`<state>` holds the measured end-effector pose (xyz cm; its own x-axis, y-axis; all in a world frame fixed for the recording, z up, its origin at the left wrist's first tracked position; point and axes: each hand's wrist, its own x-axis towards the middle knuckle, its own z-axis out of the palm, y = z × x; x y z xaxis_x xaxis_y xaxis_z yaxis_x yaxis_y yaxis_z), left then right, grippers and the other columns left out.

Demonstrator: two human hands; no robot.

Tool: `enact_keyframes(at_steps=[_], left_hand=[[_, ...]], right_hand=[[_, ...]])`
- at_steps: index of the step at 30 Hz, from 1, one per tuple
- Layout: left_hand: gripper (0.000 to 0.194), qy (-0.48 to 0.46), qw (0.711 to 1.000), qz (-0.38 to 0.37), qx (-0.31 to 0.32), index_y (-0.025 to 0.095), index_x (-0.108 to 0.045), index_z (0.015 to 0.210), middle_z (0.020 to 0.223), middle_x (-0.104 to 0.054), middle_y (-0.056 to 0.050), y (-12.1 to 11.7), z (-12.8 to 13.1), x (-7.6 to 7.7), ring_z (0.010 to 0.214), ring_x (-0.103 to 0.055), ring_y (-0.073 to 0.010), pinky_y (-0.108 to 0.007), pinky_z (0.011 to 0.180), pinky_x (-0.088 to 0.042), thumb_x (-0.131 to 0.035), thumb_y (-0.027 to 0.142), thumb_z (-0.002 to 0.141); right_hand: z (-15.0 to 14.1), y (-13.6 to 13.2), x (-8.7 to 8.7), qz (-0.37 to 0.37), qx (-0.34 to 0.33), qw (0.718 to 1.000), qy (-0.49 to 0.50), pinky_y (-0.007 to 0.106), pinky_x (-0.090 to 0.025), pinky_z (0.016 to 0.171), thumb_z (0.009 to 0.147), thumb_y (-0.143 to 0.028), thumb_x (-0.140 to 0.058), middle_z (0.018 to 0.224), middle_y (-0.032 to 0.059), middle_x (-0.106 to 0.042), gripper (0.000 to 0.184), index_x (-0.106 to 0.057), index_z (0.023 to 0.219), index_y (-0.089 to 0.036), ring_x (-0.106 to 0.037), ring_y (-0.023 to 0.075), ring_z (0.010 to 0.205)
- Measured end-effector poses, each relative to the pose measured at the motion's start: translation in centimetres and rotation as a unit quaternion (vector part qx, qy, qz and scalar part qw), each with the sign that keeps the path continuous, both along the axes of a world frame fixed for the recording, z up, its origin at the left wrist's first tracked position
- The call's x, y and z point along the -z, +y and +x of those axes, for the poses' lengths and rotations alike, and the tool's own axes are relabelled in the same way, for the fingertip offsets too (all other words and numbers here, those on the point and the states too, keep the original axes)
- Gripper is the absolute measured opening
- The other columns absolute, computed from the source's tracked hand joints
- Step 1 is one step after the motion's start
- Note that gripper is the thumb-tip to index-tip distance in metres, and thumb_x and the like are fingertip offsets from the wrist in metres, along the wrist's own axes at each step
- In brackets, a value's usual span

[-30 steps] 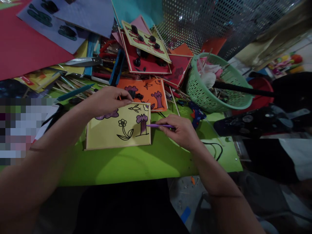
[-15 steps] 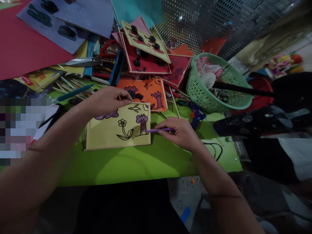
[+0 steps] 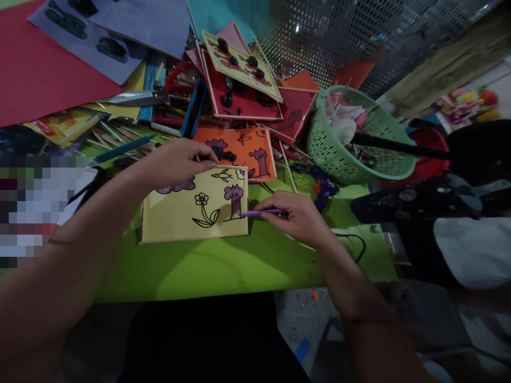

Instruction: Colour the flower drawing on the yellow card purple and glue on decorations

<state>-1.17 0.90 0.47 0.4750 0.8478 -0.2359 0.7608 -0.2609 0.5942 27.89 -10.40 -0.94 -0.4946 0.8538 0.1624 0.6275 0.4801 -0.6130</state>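
A yellow drawing board (image 3: 171, 221) with a thin stick frame lies on the green table, bearing black line drawings of a flower, a bird and a tree, plus patches of purple colour. My left hand (image 3: 189, 159) is at its top edge, fingers bent and thumb and fingertips closed on the frame. In my right hand (image 3: 293, 215) a slim purple pen (image 3: 265, 212) is pinched, its tip at the foot of the tree trunk by the right border. Behind the yellow board rests an orange board (image 3: 261, 146) with similar purple-coloured drawings.
A green plastic basket (image 3: 319, 141) with scraps stands at the right back. Framed boards (image 3: 275, 96), a knife (image 3: 139, 98), sticks and coloured sheets crowd the back. A dark patterned glue-gun-like object (image 3: 323, 183) with a black cord sits beyond my right hand. The green table (image 3: 199, 271) ends before my lap.
The whole view has shifted slightly. Both hands keep nearly the same places on the board, and the pen tip stays by the tree trunk's foot.
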Motion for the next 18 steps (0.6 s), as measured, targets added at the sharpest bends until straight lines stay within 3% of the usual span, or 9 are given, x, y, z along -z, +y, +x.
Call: enact_keyframes(at_steps=[6, 11, 18], left_hand=[[0.045, 0.023, 1.0, -0.013, -0.011, 0.019, -0.078, 0.118, 0.08, -0.074, -0.008, -0.08, 0.03, -0.21, 0.069, -0.064, -0.021, -0.032, 0.067, -0.043, -0.055, 0.052, 0.097], [0.041, 0.023, 1.0, 0.016, 0.001, 0.022, -0.079, 0.114, 0.09, -0.077, -0.01, 0.13, 0.0, 0.02, 0.079, -0.068, -0.0246, -0.032, 0.072, -0.044, -0.056, 0.05, 0.095], [0.046, 0.013, 0.999, -0.034, -0.024, 0.021, -0.077, 0.121, 0.065, -0.065, -0.007, -0.29, 0.13, -0.47, 0.071, -0.069, -0.0268, -0.033, 0.065, -0.044, -0.058, 0.052, 0.094]], right_hand=[[0.03, 0.15, 0.34, 0.012, -0.011, 1.0, 0.013, 0.027, -0.049, 0.072, 0.098, -0.021, -0.072, 0.091, 0.0033, -0.081, 0.011, -0.082, 0.103, -0.021, -0.071, 0.0163, 0.078], [0.09, 0.12, 0.37, 0.002, -0.018, 1.0, 0.014, 0.027, -0.049, 0.07, 0.098, -0.02, -0.072, 0.089, 0.0023, -0.081, 0.012, -0.082, 0.102, -0.022, -0.071, 0.0159, 0.077], [0.11, 0.17, 0.3, 0.025, -0.009, 1.0, 0.006, 0.027, -0.049, 0.07, 0.097, -0.017, -0.07, 0.09, 0.0028, -0.081, 0.013, -0.082, 0.101, -0.021, -0.07, 0.0158, 0.077]])
